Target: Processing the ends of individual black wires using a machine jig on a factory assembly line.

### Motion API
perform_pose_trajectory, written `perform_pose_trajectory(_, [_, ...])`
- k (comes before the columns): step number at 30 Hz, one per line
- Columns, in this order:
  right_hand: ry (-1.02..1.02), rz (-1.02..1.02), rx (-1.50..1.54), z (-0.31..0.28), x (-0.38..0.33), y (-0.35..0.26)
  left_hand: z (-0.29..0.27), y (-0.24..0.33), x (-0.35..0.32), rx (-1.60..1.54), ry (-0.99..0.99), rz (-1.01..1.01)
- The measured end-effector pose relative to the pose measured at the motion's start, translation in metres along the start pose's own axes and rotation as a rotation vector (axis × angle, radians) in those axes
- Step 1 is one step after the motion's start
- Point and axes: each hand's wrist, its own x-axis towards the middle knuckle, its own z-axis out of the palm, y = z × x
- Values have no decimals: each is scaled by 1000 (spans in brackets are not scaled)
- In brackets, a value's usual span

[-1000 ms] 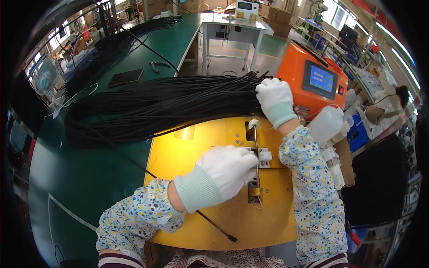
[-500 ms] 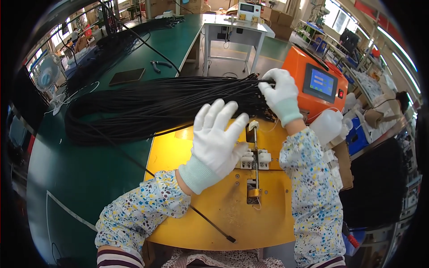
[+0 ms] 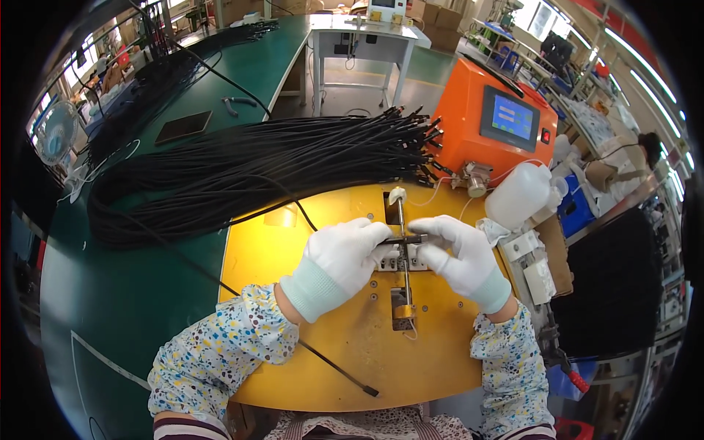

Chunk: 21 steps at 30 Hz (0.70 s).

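My left hand (image 3: 345, 257), white-gloved, pinches a black cable (image 3: 402, 240) near its end. The cable runs back from that hand to the bundle. My right hand (image 3: 466, 258), also gloved, has its thumb and fingers curled around the cable's tip. The tip lies over a slim metal rod (image 3: 401, 213) with white blocks (image 3: 418, 258) beside it, on a yellow work plate (image 3: 352, 352). Behind my hands rests a thick bundle of black cables (image 3: 257, 161), their ends pointing right. Another cable end (image 3: 367, 389) lies on the plate by my left forearm.
An orange machine with a screen (image 3: 488, 117) stands at the back right, a white plastic bottle (image 3: 518, 195) near it. Pliers (image 3: 238, 104) and a dark flat tablet-like object (image 3: 183, 126) lie on the green table (image 3: 95, 293). A small fan (image 3: 57, 132) is at far left.
My right hand has come from the bundle's ends toward me, over the rod. My left hand has gone from open to pinching a cable. One cable end now lies between both hands.
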Motion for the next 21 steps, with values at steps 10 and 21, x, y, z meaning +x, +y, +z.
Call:
perform_pose_trajectory(10, [25, 36, -159, 5, -2, 7, 4, -1, -1, -99, 9, 36])
perform_pose_trajectory(21, [7, 24, -60, 4, -6, -3, -4, 11, 0, -635, -119, -354])
